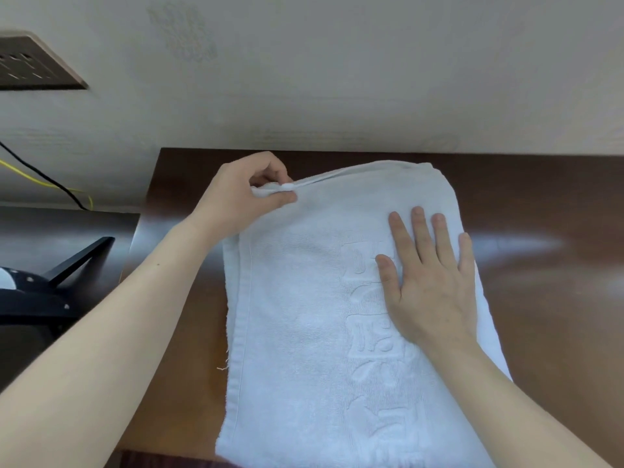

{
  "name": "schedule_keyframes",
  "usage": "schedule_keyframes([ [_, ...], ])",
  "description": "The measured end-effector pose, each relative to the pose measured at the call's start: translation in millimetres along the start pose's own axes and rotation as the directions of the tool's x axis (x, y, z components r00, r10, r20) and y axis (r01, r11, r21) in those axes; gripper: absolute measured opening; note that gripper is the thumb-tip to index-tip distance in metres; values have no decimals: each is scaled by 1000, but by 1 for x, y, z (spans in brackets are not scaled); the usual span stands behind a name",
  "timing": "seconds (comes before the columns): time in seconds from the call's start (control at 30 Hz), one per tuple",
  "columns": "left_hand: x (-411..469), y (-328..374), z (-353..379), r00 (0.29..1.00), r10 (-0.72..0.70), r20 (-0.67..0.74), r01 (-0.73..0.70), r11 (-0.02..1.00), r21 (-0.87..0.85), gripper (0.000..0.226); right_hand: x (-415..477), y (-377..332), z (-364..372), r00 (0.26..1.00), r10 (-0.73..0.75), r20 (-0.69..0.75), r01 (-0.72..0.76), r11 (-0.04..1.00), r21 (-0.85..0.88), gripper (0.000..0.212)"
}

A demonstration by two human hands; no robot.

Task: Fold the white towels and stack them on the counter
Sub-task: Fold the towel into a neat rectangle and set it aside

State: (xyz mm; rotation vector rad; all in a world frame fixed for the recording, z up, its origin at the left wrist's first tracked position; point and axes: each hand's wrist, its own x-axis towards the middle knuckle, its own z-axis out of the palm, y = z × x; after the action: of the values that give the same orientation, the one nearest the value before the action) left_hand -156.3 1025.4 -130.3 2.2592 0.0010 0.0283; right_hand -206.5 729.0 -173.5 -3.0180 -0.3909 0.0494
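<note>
Pinching the towel (304, 332) corner, left hand (236, 194); right hand (429, 282) flat atop.

Head view, angled down, close above counter (540, 298)

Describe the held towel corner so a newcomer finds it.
Find the dark brown counter below the pale wall. A white towel lies on it under the flat right hand. The corner is its far left one, the only one the left hand pinches.
</note>
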Motion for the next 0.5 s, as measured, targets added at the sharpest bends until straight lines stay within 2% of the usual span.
schedule_keyframes([
  [0.1,5,-1,-4,996,-19,-84,25,998,65,11,1,0,0,1000,-6,6,6,1000,-1,64],
  [0.2,11,-14,-4,976,-124,-180,152,976,153,7,1,0,0,1000,-19,8,19,1000,-2,64],
  [0.33,18,-24,19,960,-180,-215,255,879,404,22,2,1,1,1000,-18,13,18,1000,3,64],
  [0.4,17,-16,26,937,-113,-330,258,861,439,26,2,1,2,1000,-15,11,15,1000,4,64],
  [0.47,12,0,35,930,66,-361,116,881,458,31,2,1,2,1000,-16,10,16,1000,9,65],
  [0.5,9,8,43,940,137,-312,22,889,458,36,2,1,3,1000,-15,11,15,1000,10,65],
])
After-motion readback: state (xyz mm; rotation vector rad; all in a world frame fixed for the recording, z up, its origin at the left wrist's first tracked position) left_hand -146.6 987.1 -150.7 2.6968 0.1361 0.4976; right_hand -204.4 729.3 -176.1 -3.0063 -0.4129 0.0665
